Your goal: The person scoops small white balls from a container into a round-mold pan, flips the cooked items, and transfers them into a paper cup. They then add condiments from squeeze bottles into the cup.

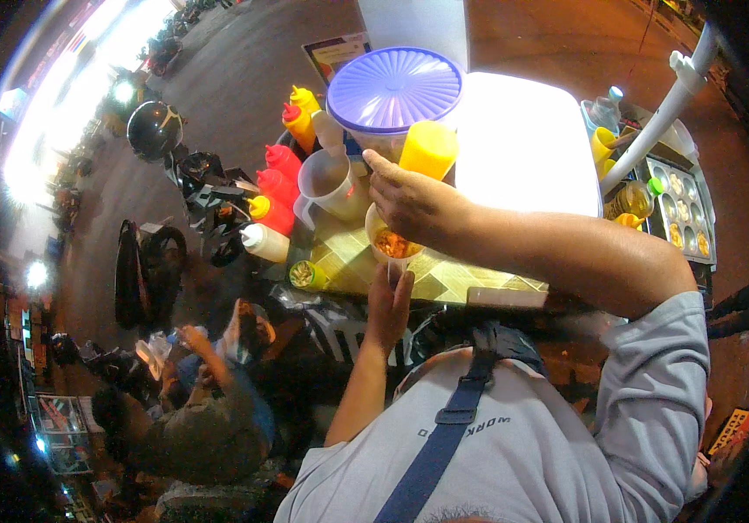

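My left hand [388, 307] grips the handle of a pale plastic mug [374, 225] at the near side of the table. Inside the mug is an orange-red chopped food or paste [392, 244]. Over the mug's rim, my right hand [407, 199] reaches in from the right, its back to the camera and its fingers pointing away. Its palm side is hidden, so I cannot tell whether it holds anything. Just beyond its knuckles is a yellow plastic container [428, 151]. A larger translucent jug [330, 186] stands left of the right hand.
Squeeze bottles [273, 216] line the table's left edge, near a small green tub [307, 275]. Behind stand a purple-lidded tub [395, 88] and a bright white box [524, 144]. A white pole [652, 118] and a moulded pan [681, 206] are rightward. Another person [198, 418] sits at left.
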The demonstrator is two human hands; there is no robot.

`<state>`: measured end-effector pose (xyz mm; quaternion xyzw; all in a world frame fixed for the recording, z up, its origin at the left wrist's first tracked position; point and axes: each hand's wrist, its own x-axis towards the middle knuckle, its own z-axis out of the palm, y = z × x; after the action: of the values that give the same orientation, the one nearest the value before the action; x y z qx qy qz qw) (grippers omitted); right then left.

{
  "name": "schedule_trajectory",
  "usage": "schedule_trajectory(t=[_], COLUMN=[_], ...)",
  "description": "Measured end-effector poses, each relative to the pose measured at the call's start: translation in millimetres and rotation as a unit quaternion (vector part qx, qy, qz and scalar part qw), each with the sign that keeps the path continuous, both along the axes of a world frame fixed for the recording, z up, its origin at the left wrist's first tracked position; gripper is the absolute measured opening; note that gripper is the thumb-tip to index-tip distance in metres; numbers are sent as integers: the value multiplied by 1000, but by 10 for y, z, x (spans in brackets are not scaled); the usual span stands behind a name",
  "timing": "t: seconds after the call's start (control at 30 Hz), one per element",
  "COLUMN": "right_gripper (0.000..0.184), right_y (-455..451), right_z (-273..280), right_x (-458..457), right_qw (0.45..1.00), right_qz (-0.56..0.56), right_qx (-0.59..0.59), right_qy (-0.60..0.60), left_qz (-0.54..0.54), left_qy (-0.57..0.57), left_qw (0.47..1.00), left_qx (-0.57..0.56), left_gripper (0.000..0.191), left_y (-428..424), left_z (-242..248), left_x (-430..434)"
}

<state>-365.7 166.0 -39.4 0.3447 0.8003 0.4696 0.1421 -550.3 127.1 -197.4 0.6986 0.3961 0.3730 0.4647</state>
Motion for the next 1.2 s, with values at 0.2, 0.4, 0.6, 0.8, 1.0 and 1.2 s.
schedule_trajectory(t=[0.2, 0.4, 0.6, 0.8, 1.0, 1.2], right_gripper=[35, 34, 33, 32, 38, 34], right_y=[-15, -2, 1, -8, -50, -42], right_z=[-37, -63, -64, -53, -37, -34], right_x=[-6, -21, -36, -29, -77, -52], right_qw=[1000, 1000, 1000, 1000, 998, 1000], right_qz=[16, 0, -8, 2, -42, -6], right_qx=[10, 28, -16, 22, -47, 27], right_qy=[16, 3, 16, 6, 1, -5], left_qz=[3, 5, 3, 6, 11, 18], left_qy=[-1, -9, -13, -7, -22, -25], left_qw=[999, 999, 999, 998, 1000, 999], left_qx=[-33, -50, -38, -57, -2, -16], left_gripper=[36, 37, 40, 41, 50, 49], left_y=[8, -4, 25, 23, 32, 23], left_z=[-29, 41, -13, -35, -44, -55], left_x=[-14, 2, 4, -13, 1, -4])
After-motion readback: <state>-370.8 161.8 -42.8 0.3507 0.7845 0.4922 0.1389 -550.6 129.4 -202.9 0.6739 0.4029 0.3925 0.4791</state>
